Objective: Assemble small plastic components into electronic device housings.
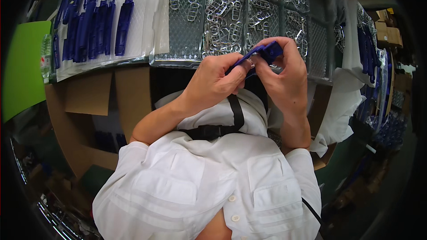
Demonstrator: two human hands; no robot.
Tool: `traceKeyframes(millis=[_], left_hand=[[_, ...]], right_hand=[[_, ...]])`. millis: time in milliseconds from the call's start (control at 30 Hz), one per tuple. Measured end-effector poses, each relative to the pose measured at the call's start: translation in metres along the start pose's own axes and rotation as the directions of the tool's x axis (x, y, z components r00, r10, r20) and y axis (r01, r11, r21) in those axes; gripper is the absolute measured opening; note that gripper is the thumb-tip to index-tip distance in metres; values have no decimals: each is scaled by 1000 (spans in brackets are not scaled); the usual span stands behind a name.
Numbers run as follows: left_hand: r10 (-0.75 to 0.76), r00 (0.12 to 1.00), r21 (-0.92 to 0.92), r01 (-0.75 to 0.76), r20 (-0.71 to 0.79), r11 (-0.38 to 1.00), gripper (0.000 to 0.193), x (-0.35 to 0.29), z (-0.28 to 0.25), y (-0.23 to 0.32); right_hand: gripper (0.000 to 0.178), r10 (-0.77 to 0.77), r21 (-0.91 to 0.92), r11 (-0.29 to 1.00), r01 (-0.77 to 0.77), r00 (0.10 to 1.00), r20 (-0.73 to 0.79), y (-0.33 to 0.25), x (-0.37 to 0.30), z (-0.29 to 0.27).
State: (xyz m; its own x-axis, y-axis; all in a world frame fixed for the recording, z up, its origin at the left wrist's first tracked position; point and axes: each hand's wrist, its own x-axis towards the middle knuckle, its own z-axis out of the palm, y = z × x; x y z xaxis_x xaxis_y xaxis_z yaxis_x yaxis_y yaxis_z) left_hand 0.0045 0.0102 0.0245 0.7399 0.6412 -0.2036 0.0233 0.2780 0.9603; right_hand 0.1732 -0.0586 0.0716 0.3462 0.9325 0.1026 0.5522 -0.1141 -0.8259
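Note:
Between my two hands, in front of the trays, is a long blue plastic part [269, 52], tilted up to the right. My left hand [218, 76] pinches its lower left end, with the thumb pressed along it. The fingers of my right hand [284, 72] curl behind its upper right end, and the thumb pushes against its near side. A small shiny metal piece [252, 58] shows between the thumbs; its shape is mostly hidden. Just beyond my hands, many silvery wire clips [222, 22] fill the compartments of a clear plastic tray [183, 35].
More blue plastic parts [124, 26] lie in rows on a white sheet [142, 18] at the far left. Below them stands an open cardboard box [71, 129]. A clear bottle [46, 58] is at the left edge. Further blue parts [368, 53] hang or stand at the right, near white wrapping [340, 106].

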Motion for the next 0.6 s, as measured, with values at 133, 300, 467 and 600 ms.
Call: traceKeyframes(millis=[133,300,467,600], left_hand=[[9,999,39,-7,-40,999,18,2,-1,-7],[35,994,105,-24,-101,994,17,10,1,-8],[191,971,209,-219,146,953,38,-11,-24,33],[290,941,348,-334,172,876,39,-27,-32,38]], right_hand=[[30,-20,-69,997,18,999,-26,0,-2,4],[28,-89,-96,992,83,994,-56,9,5,6],[38,-125,608,764,216,974,-188,31,11,-4],[38,-381,430,758,490,868,-317,43,3,-23]])
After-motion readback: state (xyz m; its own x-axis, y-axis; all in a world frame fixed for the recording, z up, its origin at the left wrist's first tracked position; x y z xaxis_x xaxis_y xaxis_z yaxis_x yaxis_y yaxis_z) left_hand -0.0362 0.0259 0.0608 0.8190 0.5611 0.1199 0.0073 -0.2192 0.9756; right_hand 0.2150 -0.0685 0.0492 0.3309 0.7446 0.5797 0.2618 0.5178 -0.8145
